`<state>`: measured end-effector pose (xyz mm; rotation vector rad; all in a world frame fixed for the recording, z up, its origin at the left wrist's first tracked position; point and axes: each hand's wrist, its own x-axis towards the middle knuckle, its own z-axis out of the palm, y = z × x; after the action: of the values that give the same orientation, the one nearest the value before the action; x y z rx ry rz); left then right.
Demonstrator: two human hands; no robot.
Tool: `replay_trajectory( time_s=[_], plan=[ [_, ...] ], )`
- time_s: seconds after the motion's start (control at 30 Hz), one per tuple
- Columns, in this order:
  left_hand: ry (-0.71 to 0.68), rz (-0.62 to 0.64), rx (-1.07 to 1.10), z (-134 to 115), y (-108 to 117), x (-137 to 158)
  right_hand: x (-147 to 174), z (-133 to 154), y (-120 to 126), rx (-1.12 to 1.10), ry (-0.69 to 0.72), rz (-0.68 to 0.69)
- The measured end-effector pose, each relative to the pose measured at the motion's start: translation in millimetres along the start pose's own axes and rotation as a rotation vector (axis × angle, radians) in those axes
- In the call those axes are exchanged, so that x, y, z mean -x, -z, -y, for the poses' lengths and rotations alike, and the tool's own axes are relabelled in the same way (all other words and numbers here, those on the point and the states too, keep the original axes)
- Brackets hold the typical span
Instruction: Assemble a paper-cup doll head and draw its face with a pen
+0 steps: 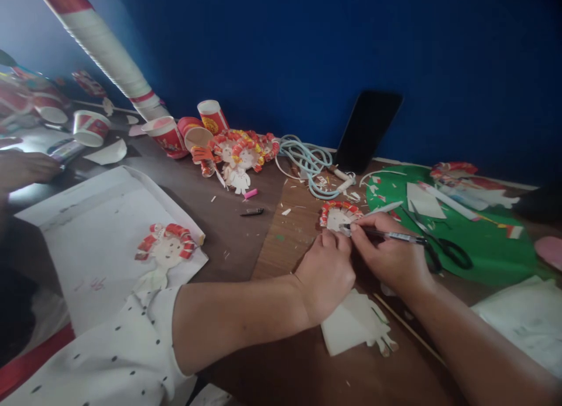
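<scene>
A small paper doll (336, 217) with curled red paper hair lies on the brown table, a few face marks on its white head. My left hand (327, 268) is closed, its curled fingers at the doll's lower edge holding it down. In my right hand (395, 260) is a black pen (397, 236), gripped near the tip, which touches the doll's face. My left hand hides the doll's lower part. Below my hands lies a white paper cutout (351, 324) with finger-like ends, close to a thin stick (408, 329).
Scissors (439, 242) lie on green paper (492, 260) at right. Against the blue wall are a dark phone (369, 131), a coiled cable (307, 160), finished dolls (246, 151) and paper cups (164, 137). Another doll (169, 248) rests on white sheets (96, 248). Another person's hand (26, 169) is at far left.
</scene>
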<state>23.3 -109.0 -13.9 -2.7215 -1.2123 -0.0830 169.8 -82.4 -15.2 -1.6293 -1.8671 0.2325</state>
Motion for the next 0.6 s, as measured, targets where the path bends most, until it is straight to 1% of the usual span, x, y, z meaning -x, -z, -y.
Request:
replay_trajectory(
  time_s=[0.07, 0.2, 0.37, 0.6],
  plan=[
    [-0.001, 0.004, 0.001, -0.4, 0.6, -0.1, 0.0, -0.2, 0.0, -0.001, 0.008, -0.004],
    [0.006, -0.028, 0.006, -0.8, -0.9, -0.3, 0.2, -0.2, 0.0, 0.003, -0.004, -0.002],
    [0.008, -0.021, 0.024, 0.2, -2.9, -0.5, 0.4, 0.2, 0.0, -0.007, -0.023, 0.011],
    [0.003, -0.021, 0.029, -0.1, -2.6, 0.1, -0.3, 0.0, 0.0, -0.013, -0.007, 0.000]
  ],
)
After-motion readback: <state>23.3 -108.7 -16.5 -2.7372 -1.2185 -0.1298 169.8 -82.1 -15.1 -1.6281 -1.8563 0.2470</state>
